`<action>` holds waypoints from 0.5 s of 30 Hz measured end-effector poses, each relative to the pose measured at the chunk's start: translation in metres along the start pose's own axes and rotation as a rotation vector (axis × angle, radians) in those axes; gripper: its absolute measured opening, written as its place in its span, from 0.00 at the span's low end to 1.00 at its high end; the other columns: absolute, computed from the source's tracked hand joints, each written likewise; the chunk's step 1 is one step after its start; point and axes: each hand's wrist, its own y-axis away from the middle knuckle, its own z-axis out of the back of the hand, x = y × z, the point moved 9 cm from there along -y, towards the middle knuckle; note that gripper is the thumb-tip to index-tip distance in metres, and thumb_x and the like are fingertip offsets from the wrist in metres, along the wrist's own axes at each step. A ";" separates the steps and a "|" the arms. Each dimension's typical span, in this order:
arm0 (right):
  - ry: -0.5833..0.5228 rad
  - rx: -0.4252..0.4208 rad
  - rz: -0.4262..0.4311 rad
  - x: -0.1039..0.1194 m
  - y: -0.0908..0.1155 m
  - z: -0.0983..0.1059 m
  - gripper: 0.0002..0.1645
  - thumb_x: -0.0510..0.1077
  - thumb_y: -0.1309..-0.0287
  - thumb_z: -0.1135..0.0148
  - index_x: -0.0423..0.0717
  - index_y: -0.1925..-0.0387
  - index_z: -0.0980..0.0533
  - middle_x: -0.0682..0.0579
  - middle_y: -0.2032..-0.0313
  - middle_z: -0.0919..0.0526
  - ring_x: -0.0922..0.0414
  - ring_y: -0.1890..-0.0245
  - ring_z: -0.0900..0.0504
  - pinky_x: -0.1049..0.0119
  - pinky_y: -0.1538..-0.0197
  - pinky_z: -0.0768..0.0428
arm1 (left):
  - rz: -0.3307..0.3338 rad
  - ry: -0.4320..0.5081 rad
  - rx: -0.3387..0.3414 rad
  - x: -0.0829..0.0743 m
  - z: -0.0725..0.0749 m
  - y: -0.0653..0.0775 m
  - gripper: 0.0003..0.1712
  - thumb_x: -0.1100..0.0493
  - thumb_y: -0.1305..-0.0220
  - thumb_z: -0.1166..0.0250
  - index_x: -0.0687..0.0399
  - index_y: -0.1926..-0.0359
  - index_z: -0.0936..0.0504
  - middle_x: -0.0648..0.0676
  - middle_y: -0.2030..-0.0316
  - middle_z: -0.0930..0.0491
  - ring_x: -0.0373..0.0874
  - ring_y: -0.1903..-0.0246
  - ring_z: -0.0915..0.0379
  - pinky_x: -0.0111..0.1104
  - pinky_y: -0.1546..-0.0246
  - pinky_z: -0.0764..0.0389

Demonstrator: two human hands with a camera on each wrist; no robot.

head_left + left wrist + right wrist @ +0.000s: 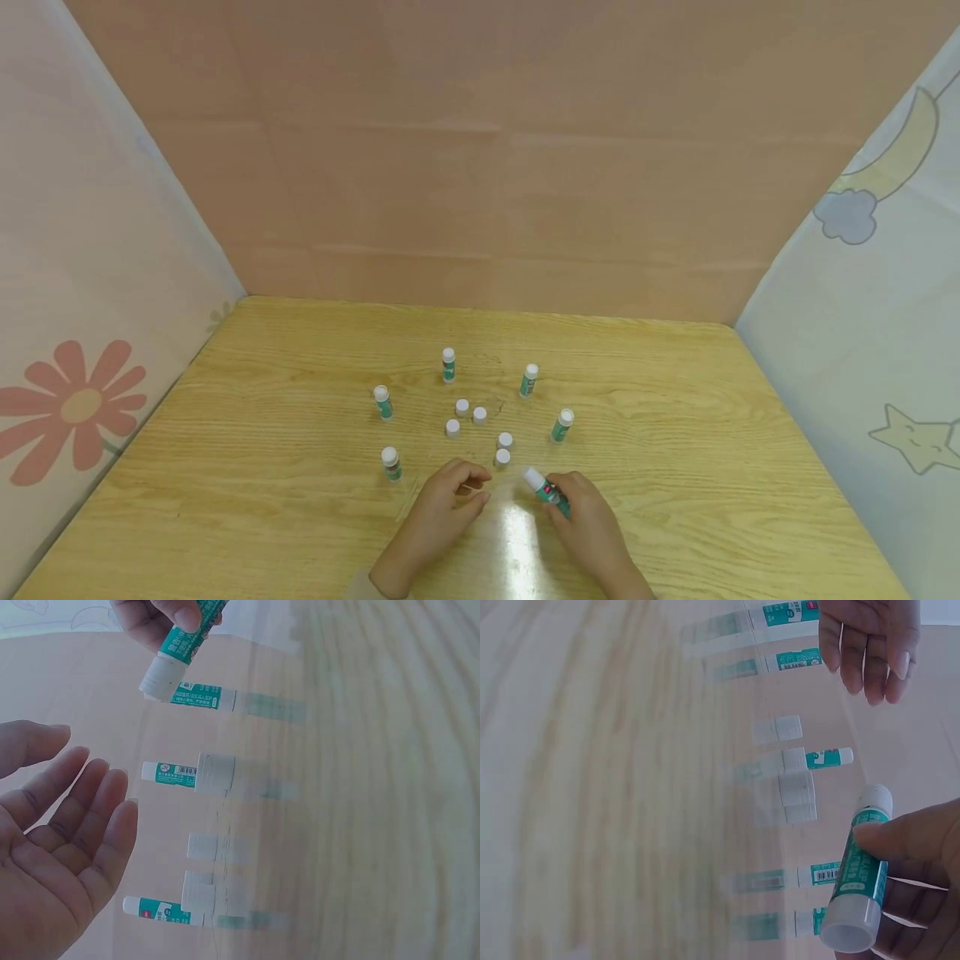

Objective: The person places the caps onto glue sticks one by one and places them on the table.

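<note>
Near the front edge of the bench (pixel 712 500), the right hand (pixel 591 518) grips a glue stick (pixel 545 487), best held steady; left hand (pixel 438 510) relaxed, empty.

A creased, brownish-pink backdrop (pixel 480 183) is rising along the wood-grain tabletop's (pixel 712 467) far edge. A pale panel (pixel 97 208) is lining the left edge, showing a red flower (pixel 81 407); a whitish panel (pixel 847 333) is lining the right, showing a moon (pixel 921 137), cloud (pixel 847 217) and star (pixel 918 435).
</note>
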 end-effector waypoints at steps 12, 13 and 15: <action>-0.025 0.015 -0.035 -0.006 0.000 0.003 0.16 0.34 0.59 0.36 0.36 0.63 0.26 0.56 0.70 0.27 0.63 0.72 0.30 0.73 0.70 0.27 | 0.007 -0.007 0.000 0.002 0.000 -0.001 0.10 0.62 0.43 0.42 0.62 0.60 0.27 0.52 0.62 0.28 0.44 0.61 0.32 0.26 0.62 0.28; -0.026 0.019 -0.042 -0.006 0.000 0.003 0.16 0.34 0.58 0.36 0.36 0.63 0.26 0.56 0.70 0.27 0.63 0.72 0.30 0.73 0.70 0.27 | 0.003 -0.004 -0.001 0.001 0.000 -0.001 0.10 0.62 0.43 0.42 0.62 0.60 0.27 0.52 0.62 0.28 0.45 0.61 0.32 0.26 0.62 0.28; -0.024 0.025 -0.054 -0.008 0.000 0.003 0.16 0.34 0.58 0.36 0.36 0.62 0.26 0.55 0.69 0.26 0.63 0.71 0.29 0.72 0.69 0.27 | -0.001 -0.004 -0.002 0.000 0.000 -0.001 0.10 0.62 0.43 0.42 0.62 0.60 0.27 0.52 0.62 0.28 0.45 0.61 0.32 0.26 0.62 0.28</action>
